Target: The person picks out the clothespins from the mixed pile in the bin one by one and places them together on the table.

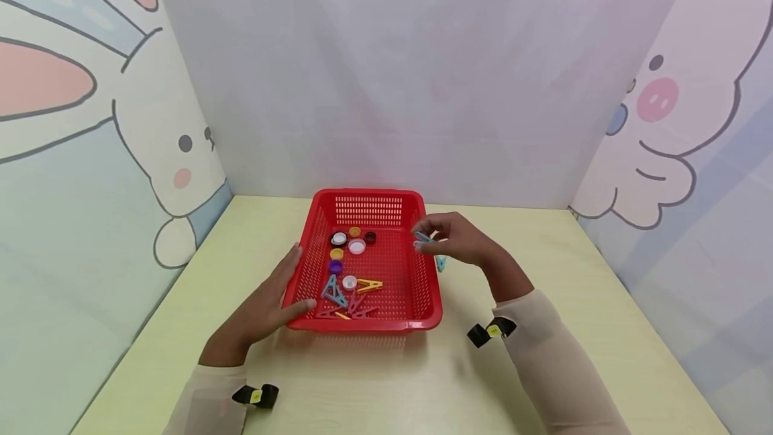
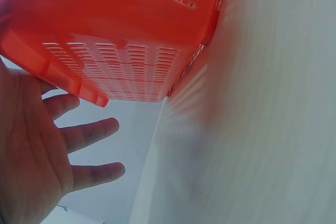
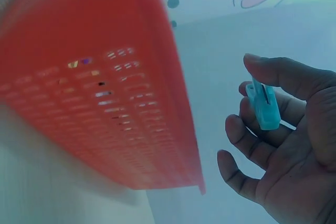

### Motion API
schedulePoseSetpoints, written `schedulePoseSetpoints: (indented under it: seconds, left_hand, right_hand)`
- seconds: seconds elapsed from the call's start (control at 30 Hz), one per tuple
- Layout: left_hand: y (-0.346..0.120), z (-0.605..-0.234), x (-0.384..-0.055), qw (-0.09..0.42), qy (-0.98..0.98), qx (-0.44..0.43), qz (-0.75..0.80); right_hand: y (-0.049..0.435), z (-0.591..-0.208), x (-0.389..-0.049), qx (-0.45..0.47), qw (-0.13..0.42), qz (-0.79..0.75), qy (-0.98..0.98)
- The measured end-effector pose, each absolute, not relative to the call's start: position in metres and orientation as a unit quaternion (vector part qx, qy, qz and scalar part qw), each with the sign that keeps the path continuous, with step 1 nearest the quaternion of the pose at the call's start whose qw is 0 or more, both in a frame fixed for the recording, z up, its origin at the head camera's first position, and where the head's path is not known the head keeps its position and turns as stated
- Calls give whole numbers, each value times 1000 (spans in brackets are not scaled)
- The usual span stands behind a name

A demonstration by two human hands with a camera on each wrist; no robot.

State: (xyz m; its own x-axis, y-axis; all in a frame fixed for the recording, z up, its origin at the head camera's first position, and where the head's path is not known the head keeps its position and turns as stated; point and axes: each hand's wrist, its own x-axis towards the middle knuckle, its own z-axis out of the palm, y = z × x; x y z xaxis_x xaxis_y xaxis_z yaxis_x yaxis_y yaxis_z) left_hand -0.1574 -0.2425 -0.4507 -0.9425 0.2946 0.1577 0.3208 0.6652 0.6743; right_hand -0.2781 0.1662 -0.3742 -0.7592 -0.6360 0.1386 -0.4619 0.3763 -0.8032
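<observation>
My right hand [image 1: 455, 239] is over the right rim of a red plastic basket [image 1: 425, 325], pinching a light-blue clothespin [image 3: 266, 107] between thumb and fingers. Another light-blue clothespin [image 1: 441, 263] shows just outside the basket's right wall, below that hand. My left hand [image 1: 266, 304] rests at the basket's left rim, its thumb over the front corner and its fingers fairly straight along the outside. Inside the basket, blue clothespins [image 1: 335, 293], pink clothespins [image 1: 356, 303] and a yellow clothespin [image 1: 370, 284] lie near the front left. Several round caps, including a purple cap [image 1: 335, 266], lie behind them.
The basket stands on a pale wooden table [image 1: 543, 247]. A plain light back wall [image 1: 423, 72] rises behind it. Side panels with a cartoon rabbit [image 1: 163, 113] and another cartoon animal [image 1: 664, 119] flank the table. Dark straps are on both sleeves.
</observation>
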Motion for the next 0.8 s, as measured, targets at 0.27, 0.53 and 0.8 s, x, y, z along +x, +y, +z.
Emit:
schedulePoseSetpoints:
  seconds: [0.27,0.53,0.8]
  left_hand:
    - [-241,-449,-157,14,-911,-167,-378]
    - [-242,-447,-156,12,-908,-169,-383]
    - [-242,-448,-156,16,-906,-174,-385]
  right_hand:
    - [180,-393,-277,-275,73,-464,839]
    - [189,-405,-277,-223,29,-464,857]
    - [193,-416,-277,-141,-19,-444,885]
